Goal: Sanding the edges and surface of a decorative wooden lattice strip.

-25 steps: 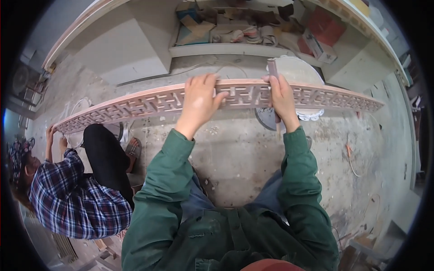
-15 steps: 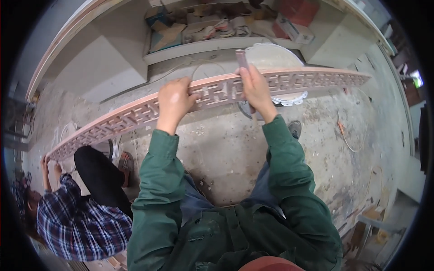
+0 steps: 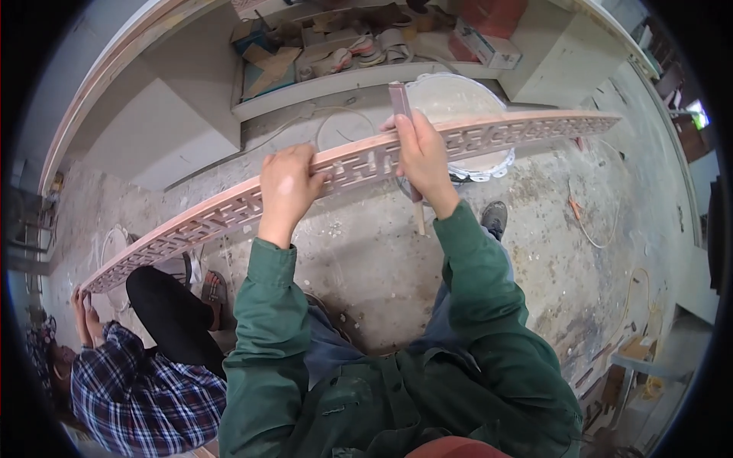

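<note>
A long, narrow fretwork strip [image 3: 353, 149] in pinkish brown, pierced with a geometric lattice, stretches across the view in front of me. My left hand [image 3: 286, 187] is closed over its upper edge left of the middle. Further right, my right hand [image 3: 424, 156] is wrapped round a slim brownish-purple stick [image 3: 399, 99] that stands nearly upright across the strip. The stick's pale thin tail pokes out below that hand; its middle is hidden by my fingers. At the far left end, a co-worker's hand [image 3: 82, 301] touches the strip.
A round white tub with a scalloped rim [image 3: 458, 95] stands behind the strip. Beyond is a low shelf [image 3: 328, 93] crowded with shoes, cardboard and a box [image 3: 500, 55]. The co-worker in a checked shirt [image 3: 145, 389] crouches at left. An orange-handled tool with a cable [image 3: 574, 208] lies on the stained floor.
The stick in my right hand has shifted, and more of its pale tail shows below the strip. The strip's left end sits lower in view. My left hand keeps its grip.
</note>
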